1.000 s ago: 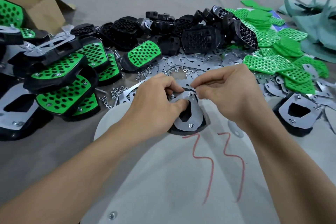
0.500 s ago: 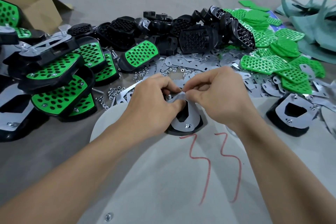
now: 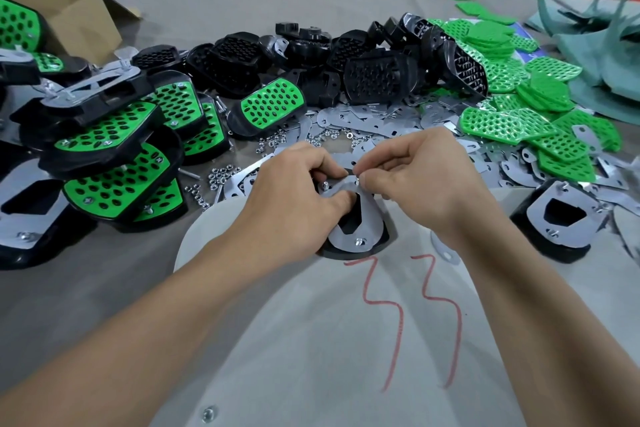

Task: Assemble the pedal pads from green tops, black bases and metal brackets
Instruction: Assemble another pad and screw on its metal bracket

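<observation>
**Hands barely shift at the half-built pad**

Little has moved in the last second: both hands stay at the far end of the same pad, and the right fingertips have only edged down onto the bracket's corner.

The cloth-covered table carries a pale board marked with red squiggles. Finished pads are heaped on the left, black bases at the back, green tops on the right, and loose brackets are strewn between them.

At the board's far edge lies the pad in progress, with its black base underneath and its metal bracket facing up. The left hand grips that bracket, fingers curled over the far edge and thumb pressed on the plate. The right hand pinches a small fastener between thumb and forefinger at the bracket's far corner. Nuts lie scattered just left of the hands.
</observation>
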`<state>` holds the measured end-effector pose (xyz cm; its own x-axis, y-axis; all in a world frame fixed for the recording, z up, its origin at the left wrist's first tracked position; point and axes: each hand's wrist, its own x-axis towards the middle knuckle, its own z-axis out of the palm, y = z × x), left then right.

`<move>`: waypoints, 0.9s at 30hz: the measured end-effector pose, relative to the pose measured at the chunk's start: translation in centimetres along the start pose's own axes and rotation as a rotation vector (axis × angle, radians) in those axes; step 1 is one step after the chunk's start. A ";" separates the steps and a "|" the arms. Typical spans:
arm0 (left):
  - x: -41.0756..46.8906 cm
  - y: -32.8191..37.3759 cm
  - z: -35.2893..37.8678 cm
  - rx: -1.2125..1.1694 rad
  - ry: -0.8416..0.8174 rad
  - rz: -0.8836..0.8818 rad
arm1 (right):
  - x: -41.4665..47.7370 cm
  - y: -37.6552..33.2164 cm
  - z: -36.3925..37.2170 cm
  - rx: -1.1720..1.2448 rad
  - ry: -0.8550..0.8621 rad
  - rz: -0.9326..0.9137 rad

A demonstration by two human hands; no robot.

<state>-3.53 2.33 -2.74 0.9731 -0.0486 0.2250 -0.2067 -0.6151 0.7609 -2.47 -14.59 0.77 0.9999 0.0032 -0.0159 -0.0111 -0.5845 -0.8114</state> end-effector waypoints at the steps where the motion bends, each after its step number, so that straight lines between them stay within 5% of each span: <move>1: 0.0 0.0 0.0 0.000 -0.001 -0.001 | 0.1 0.0 0.1 -0.006 0.005 0.001; 12: 0.1 0.0 0.0 -0.010 -0.003 -0.003 | 0.1 0.7 -0.1 0.004 0.113 -0.038; 21: 0.0 0.0 0.0 -0.010 -0.003 -0.009 | -0.3 0.6 -0.9 0.056 0.113 -0.046; 24: 0.0 0.1 0.0 -0.006 0.004 -0.007 | -0.6 0.2 -0.6 0.067 -0.028 -0.075; 27: 0.1 0.1 0.0 -0.011 -0.003 -0.015 | -0.5 0.5 -0.6 0.025 0.056 -0.061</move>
<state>-3.48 2.28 -2.67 0.9765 -0.0422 0.2114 -0.1931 -0.6073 0.7706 -2.96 -15.37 0.79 0.9978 -0.0078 0.0664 0.0504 -0.5645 -0.8239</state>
